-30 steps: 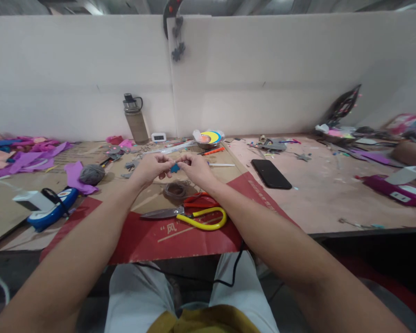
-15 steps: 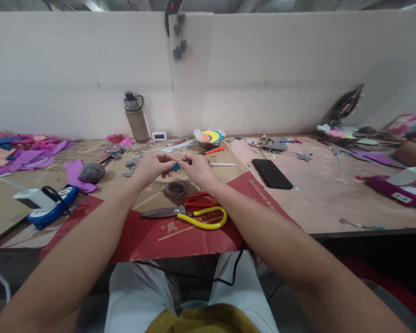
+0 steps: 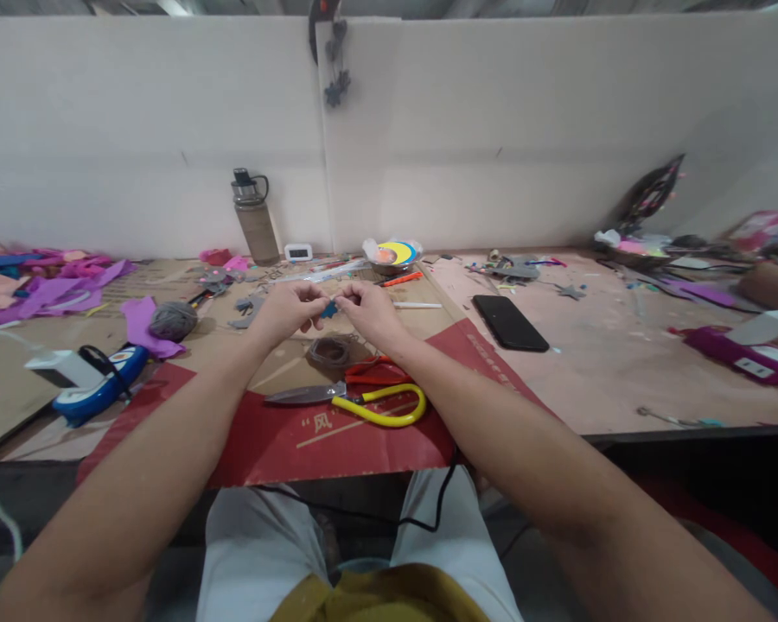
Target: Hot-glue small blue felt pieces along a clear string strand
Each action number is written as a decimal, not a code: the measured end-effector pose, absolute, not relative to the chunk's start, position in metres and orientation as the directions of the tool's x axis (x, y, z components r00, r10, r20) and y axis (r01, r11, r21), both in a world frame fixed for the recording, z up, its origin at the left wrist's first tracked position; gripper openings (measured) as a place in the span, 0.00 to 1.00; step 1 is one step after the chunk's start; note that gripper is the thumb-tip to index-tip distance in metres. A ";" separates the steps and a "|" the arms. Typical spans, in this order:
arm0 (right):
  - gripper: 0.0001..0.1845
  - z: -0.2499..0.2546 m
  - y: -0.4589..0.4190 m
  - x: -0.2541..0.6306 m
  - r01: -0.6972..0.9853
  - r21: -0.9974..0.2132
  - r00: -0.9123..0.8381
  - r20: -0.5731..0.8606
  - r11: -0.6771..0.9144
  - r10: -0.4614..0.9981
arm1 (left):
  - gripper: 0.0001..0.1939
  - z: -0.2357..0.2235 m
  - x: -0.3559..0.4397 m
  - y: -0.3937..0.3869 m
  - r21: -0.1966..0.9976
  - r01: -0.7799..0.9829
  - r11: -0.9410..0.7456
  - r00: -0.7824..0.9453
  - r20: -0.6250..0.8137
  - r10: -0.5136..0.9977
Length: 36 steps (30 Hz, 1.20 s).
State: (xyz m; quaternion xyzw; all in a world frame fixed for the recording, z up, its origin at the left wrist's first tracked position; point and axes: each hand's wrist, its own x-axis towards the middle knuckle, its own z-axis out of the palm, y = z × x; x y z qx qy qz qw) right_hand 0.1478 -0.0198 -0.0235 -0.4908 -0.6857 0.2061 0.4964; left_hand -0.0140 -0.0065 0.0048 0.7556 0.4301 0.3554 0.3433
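Note:
My left hand (image 3: 291, 308) is closed, its thumb and fingertips pinching a small blue piece (image 3: 328, 309) that looks like felt with a pointed edge. Close against its right side, my right hand (image 3: 365, 309) is also pinched shut; whatever lies between its fingertips is too small to make out. Just below the hands sits a coil of grey yarn (image 3: 328, 351). Nearer to me, scissors with yellow handles (image 3: 389, 408) rest on a red paper sheet (image 3: 265, 449), beside a red-handled tool (image 3: 376, 371) partly covered by my right wrist.
A phone (image 3: 510, 323) lies to the right. Left are a grey yarn ball (image 3: 174, 320), a blue power strip (image 3: 100, 389) and purple felt scraps (image 3: 71, 298). A bottle (image 3: 255, 220) stands by the white partition. At far right, another person's hand (image 3: 768, 285) shows near a purple power strip (image 3: 745, 356).
My right fingertips have shifted slightly to the right, and more of the blue piece shows between the hands. The view has moved a little; the table things look the same.

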 end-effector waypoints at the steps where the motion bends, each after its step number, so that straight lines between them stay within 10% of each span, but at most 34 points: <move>1: 0.07 -0.023 -0.020 0.148 0.480 -0.766 -0.025 0.476 0.428 0.879 | 0.07 0.006 -0.013 -0.008 0.830 0.401 -0.388 0.382 0.234 0.894; 11: 0.05 -0.021 -0.026 0.147 0.674 -0.505 -0.133 0.635 0.539 0.761 | 0.09 0.002 -0.014 -0.003 0.872 0.360 -0.332 0.429 0.161 0.889; 36: 0.07 -0.022 -0.025 0.140 0.433 -0.792 0.128 0.528 0.432 0.840 | 0.06 -0.005 -0.005 0.000 0.955 0.168 -0.245 0.267 0.195 0.944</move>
